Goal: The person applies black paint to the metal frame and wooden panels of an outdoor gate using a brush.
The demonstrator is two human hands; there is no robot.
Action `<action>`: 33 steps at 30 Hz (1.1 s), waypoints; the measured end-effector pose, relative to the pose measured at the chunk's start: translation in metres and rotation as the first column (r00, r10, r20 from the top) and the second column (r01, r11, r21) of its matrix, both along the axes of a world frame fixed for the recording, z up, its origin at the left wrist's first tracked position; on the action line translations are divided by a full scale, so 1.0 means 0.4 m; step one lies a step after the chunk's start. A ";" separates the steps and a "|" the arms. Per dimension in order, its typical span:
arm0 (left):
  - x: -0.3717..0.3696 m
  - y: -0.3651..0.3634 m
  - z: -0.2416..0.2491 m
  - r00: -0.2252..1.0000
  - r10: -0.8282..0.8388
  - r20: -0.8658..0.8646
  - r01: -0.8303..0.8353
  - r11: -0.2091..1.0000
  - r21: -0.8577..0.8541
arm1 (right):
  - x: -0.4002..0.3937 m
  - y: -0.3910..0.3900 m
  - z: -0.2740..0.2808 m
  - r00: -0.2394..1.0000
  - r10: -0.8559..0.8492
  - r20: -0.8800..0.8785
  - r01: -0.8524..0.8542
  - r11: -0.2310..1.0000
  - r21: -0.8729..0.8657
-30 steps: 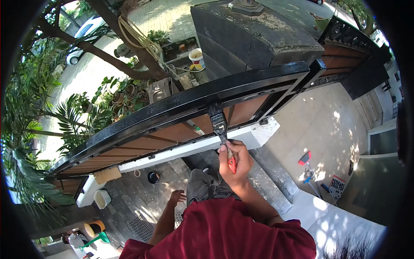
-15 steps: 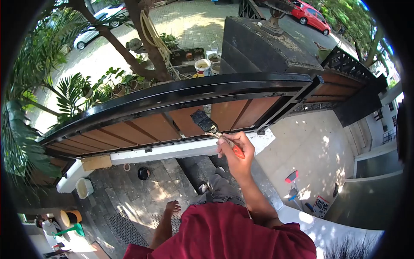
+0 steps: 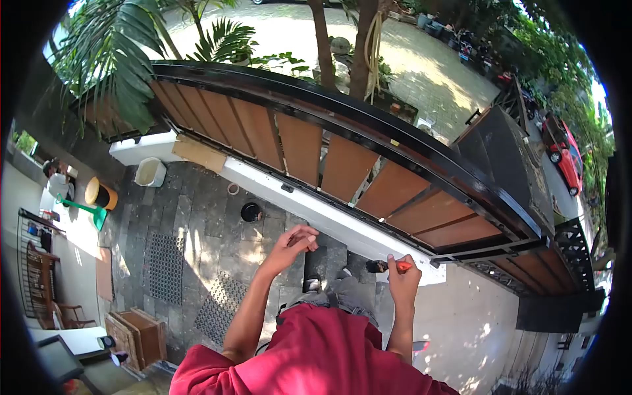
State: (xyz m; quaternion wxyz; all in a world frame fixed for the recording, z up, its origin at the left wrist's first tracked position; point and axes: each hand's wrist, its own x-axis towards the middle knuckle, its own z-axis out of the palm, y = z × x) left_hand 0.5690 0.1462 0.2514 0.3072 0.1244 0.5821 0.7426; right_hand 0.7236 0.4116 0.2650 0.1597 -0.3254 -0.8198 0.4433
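Observation:
My right hand (image 3: 404,282) is closed round the orange handle of a paintbrush (image 3: 377,266), whose dark bristles point left. The brush is held in front of my body, near the white ledge (image 3: 316,203) below the gate and apart from its panels. My left hand (image 3: 293,245) is raised to the left with loosely bent fingers and nothing visible in it. A small black pot (image 3: 251,212) stands on the paving just beyond that hand. Along the front runs a gate with brown panels (image 3: 301,150) and a glossy black top rail (image 3: 309,112).
A white bucket (image 3: 151,172), a wooden board (image 3: 197,155) and a ring-shaped roll (image 3: 233,189) lie near the ledge. Perforated mats (image 3: 164,266), a wooden cabinet (image 3: 135,336), a green dustpan (image 3: 99,218) and a yellow-black bucket (image 3: 101,193) are at left. Palm fronds (image 3: 125,59) overhang the gate.
My view has turned left. The right hand and paintbrush have dropped away from the gate panels, and the bristles now point sideways. My left hand has risen from low beside my body.

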 end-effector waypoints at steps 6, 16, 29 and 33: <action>0.075 -0.019 0.452 0.733 0.116 -0.671 0.424 0.693 0.583 | -0.121 -0.036 0.039 0.970 0.239 -0.045 -0.234 0.968 0.092; 0.219 0.190 0.644 0.643 0.200 -0.739 0.510 0.608 0.608 | -0.227 0.035 0.039 0.830 0.539 -0.144 -0.525 0.842 0.123; 0.170 0.340 0.652 0.466 0.069 -0.882 0.473 0.823 0.314 | -0.284 0.181 -0.047 0.607 0.795 0.017 -0.786 0.597 0.159; 0.129 0.343 0.653 0.406 -0.027 -0.913 0.604 0.758 0.246 | -0.300 0.192 -0.067 0.566 0.824 -0.004 -0.808 0.556 0.194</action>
